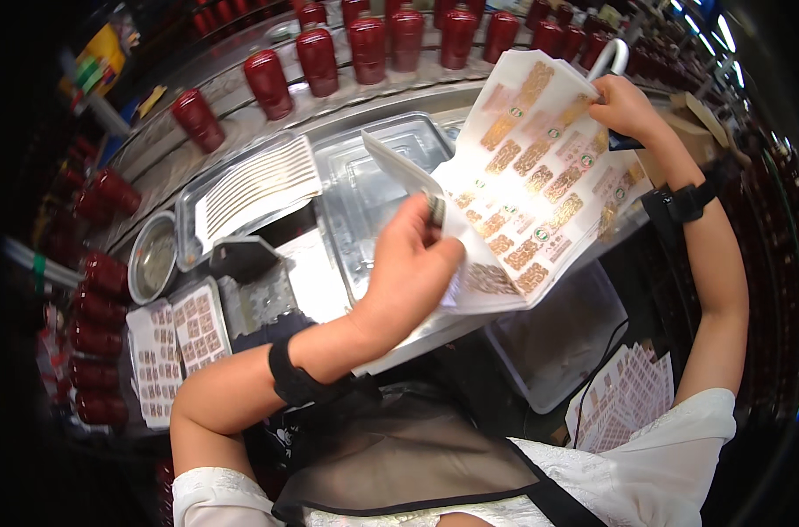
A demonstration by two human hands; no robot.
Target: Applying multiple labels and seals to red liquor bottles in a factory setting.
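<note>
Both my hands hold up a large white sheet of gold sticker labels point(535, 176) over a metal tray point(364, 198). My left hand point(412, 263) grips the sheet's lower left corner, fingers curled over the edge. My right hand point(623, 105) pinches the upper right corner, high and to the right. The sheet is tilted and partly bent, its left edge curling back. Each wrist wears a black band.
Dark red bottles point(318, 60) stand in a row on the conveyor behind. A second tray point(250, 189) holds strip labels. A round metal bowl point(153, 256) sits left. More label sheets point(175, 342) lie at the left, and another stack point(628, 400) at lower right beside a clear bin point(562, 334).
</note>
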